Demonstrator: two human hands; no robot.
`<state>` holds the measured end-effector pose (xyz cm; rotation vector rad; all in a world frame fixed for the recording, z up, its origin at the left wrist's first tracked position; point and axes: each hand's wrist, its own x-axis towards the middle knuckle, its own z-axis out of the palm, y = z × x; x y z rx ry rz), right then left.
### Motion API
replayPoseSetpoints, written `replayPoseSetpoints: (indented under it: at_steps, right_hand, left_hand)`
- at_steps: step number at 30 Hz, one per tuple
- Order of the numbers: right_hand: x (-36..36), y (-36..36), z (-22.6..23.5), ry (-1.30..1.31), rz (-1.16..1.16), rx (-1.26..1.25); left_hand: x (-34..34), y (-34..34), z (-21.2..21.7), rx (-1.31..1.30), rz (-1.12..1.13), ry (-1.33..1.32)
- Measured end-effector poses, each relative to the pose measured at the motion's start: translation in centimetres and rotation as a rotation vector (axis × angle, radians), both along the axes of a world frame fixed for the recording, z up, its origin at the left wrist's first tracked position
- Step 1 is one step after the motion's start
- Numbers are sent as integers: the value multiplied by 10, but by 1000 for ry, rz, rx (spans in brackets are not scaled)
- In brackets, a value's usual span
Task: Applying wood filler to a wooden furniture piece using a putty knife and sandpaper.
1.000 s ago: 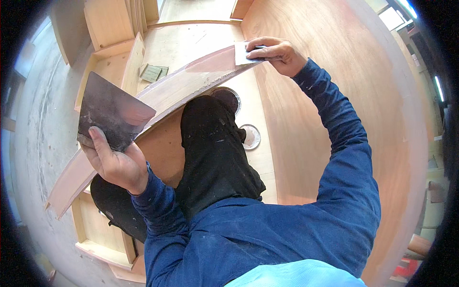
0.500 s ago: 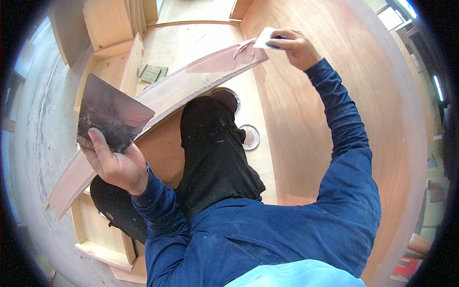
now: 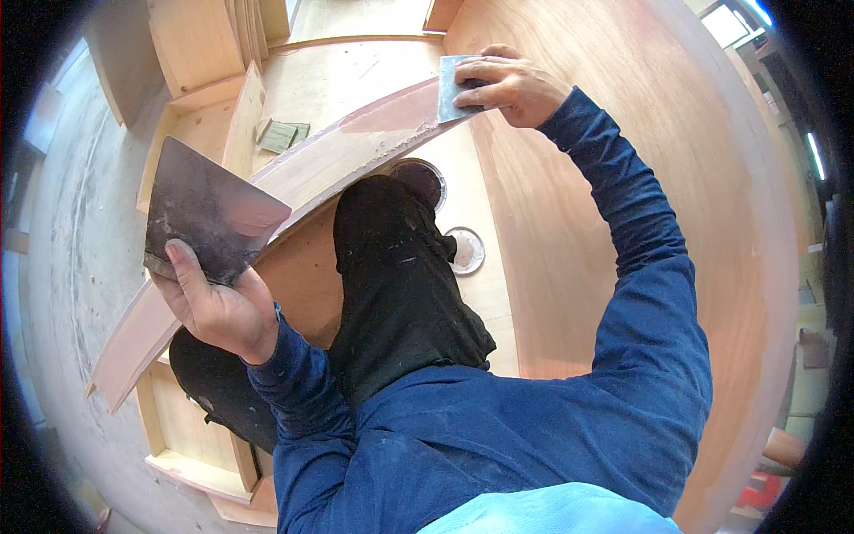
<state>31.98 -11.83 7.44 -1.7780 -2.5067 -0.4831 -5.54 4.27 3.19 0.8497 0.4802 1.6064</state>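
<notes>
My left hand (image 3: pixel 218 303) grips the lower edge of a dark, roughly square putty board (image 3: pixel 200 205), its thumb on the face. Pinkish filler is smeared across the board's right corner. Between the fingers of my right hand (image 3: pixel 516 87) is a small pale flat putty spreader (image 3: pixel 450 89). The spreader lies against the far right end of a long curved wooden strip (image 3: pixel 329 156), covering that end. Pink filler coats much of the strip's face, and small rough lumps line its near edge. The strip slants from lower left to upper right, past my knee.
A round container (image 3: pixel 422 182) stands behind my knee, with a round lid (image 3: pixel 465 250) bearing pale filler beside it. Small greenish pieces (image 3: pixel 283 135) lie beyond the strip. Wooden box frames (image 3: pixel 205 125) stand at left; a large curved plywood panel (image 3: pixel 614 178) rises at right.
My right hand has moved left and slightly nearer, bringing the spreader from beyond the strip's end onto its face. The filler ridges there are now covered or smoothed. My left hand stays nearly still.
</notes>
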Motion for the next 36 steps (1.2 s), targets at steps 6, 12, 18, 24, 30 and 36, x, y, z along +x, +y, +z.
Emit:
replayPoseSetpoints:
  at_steps: [6, 12, 18, 24, 30, 36]
  right_hand:
    - [23, -22, 4, -22, -90, -30]
    - [27, -48, 30, -156, -379, -227]
    - [-27, -60, 28, 333, -256, 181]
    - [-148, -58, -10, 902, -23, 424]
    - [-189, -54, -34, 842, -52, 402]
    - [-174, -59, -47, 662, -182, 455]
  left_hand:
    - [1, -2, -7, 33, 17, 108]
    - [9, -8, -26, 128, 74, 287]
    - [48, -47, -33, 193, -352, 498]
    - [82, -81, -25, -628, -1058, -28]
    - [81, -86, -31, -553, -856, -79]
    - [71, -82, -30, -357, -694, -110]
